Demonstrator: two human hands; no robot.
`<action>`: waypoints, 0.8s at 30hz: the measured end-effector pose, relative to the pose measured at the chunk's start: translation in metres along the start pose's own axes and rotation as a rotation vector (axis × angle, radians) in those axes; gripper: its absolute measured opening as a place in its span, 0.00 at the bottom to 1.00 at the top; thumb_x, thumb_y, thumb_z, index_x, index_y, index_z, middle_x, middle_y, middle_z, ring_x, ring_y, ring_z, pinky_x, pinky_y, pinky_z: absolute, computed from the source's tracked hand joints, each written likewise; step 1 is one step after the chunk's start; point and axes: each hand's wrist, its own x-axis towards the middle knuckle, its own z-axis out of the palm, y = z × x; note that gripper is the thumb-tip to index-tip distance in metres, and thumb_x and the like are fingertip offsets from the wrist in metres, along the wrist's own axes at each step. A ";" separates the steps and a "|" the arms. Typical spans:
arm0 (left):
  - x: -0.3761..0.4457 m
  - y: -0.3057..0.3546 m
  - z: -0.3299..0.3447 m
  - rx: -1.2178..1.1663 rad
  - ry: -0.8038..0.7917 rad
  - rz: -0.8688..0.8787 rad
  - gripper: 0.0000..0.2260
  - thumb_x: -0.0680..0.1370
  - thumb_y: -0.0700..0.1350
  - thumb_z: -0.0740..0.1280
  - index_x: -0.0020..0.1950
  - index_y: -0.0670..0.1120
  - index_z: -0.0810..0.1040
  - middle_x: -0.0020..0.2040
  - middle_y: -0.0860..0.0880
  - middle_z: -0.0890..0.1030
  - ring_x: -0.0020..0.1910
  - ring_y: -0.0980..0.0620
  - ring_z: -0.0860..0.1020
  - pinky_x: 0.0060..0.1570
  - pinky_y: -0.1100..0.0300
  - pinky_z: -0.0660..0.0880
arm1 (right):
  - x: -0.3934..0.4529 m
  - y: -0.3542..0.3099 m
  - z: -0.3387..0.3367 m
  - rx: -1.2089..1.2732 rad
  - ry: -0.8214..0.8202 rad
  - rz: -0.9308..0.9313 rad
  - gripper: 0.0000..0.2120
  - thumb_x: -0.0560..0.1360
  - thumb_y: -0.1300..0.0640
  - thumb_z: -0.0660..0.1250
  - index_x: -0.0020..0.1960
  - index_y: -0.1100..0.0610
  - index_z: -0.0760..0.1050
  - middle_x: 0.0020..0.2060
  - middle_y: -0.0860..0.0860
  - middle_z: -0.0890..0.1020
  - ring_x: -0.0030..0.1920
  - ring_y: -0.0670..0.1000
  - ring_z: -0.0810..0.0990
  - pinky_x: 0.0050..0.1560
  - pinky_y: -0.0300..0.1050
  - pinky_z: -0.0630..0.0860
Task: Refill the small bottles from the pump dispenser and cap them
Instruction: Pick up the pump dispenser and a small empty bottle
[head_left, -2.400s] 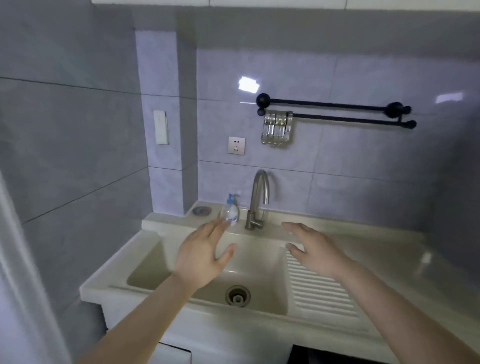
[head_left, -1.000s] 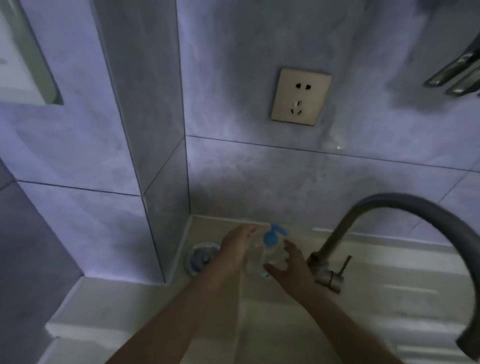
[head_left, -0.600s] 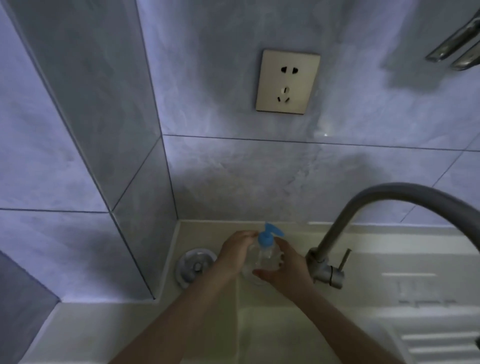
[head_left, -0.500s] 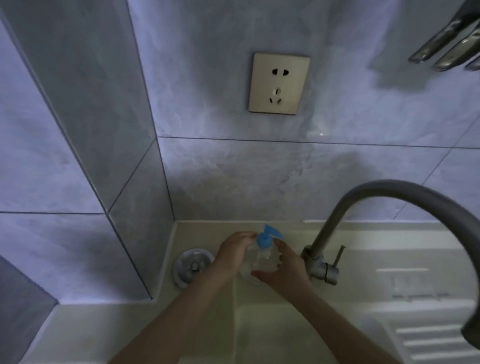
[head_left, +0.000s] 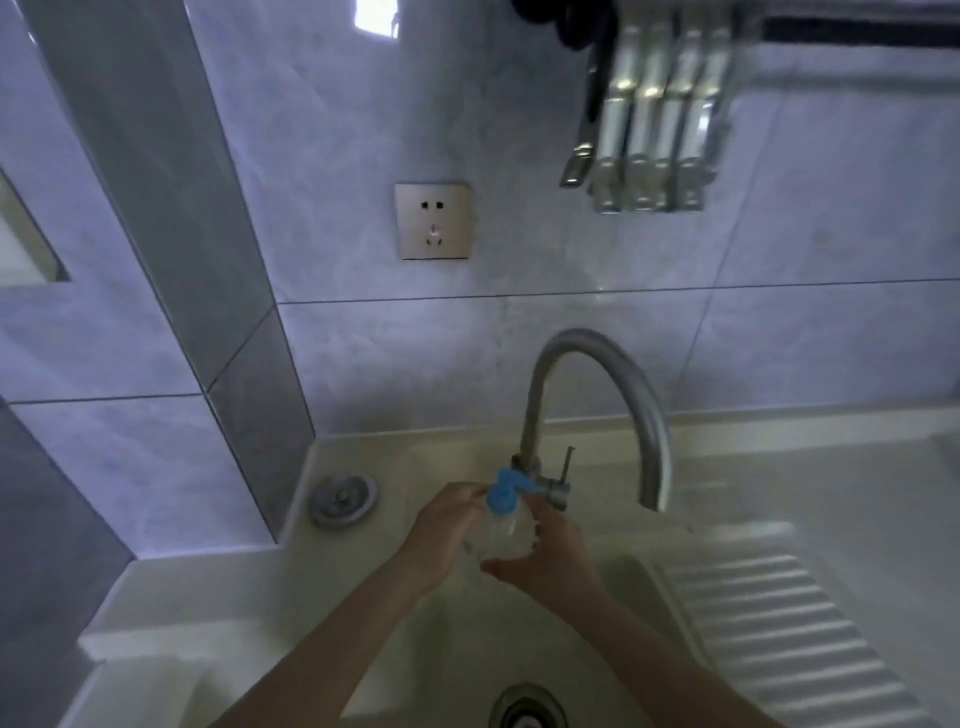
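A pale sink (head_left: 597, 613) fills the lower frame, its ribbed washboard (head_left: 769, 639) at 4 o'clock. The grey tap (head_left: 592, 410) arches at centre. Both hands hold the clear pump dispenser (head_left: 501, 535) above the basin, at 7 o'clock from the tap base: left hand (head_left: 441, 540) and right hand (head_left: 550, 558) have fingers curled round its body. A round drain plug (head_left: 344, 500) lies on the worktop at 9 o'clock.

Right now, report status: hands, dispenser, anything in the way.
Left hand and right hand both grip the dispenser. Dispenser upright over the sink, blue pump on. Tap close behind. No small bottles in view.
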 end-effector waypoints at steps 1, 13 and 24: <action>-0.012 0.000 0.009 0.012 -0.006 -0.001 0.10 0.78 0.33 0.61 0.54 0.44 0.76 0.54 0.46 0.75 0.45 0.56 0.75 0.39 0.74 0.70 | -0.013 0.003 -0.007 0.001 -0.004 -0.007 0.40 0.63 0.49 0.80 0.70 0.51 0.67 0.60 0.46 0.77 0.59 0.47 0.76 0.55 0.35 0.71; -0.222 0.015 0.210 0.048 -0.186 0.062 0.12 0.59 0.44 0.64 0.33 0.59 0.82 0.29 0.63 0.80 0.31 0.68 0.77 0.36 0.74 0.70 | -0.245 0.109 -0.145 0.021 0.062 0.096 0.43 0.60 0.49 0.81 0.70 0.54 0.68 0.59 0.48 0.79 0.57 0.48 0.77 0.52 0.33 0.70; -0.322 0.037 0.376 0.086 -0.337 0.102 0.13 0.65 0.46 0.62 0.48 0.57 0.76 0.52 0.56 0.76 0.52 0.56 0.75 0.56 0.59 0.69 | -0.373 0.203 -0.277 0.051 0.191 0.208 0.43 0.60 0.51 0.81 0.70 0.53 0.67 0.53 0.45 0.76 0.54 0.47 0.76 0.53 0.37 0.74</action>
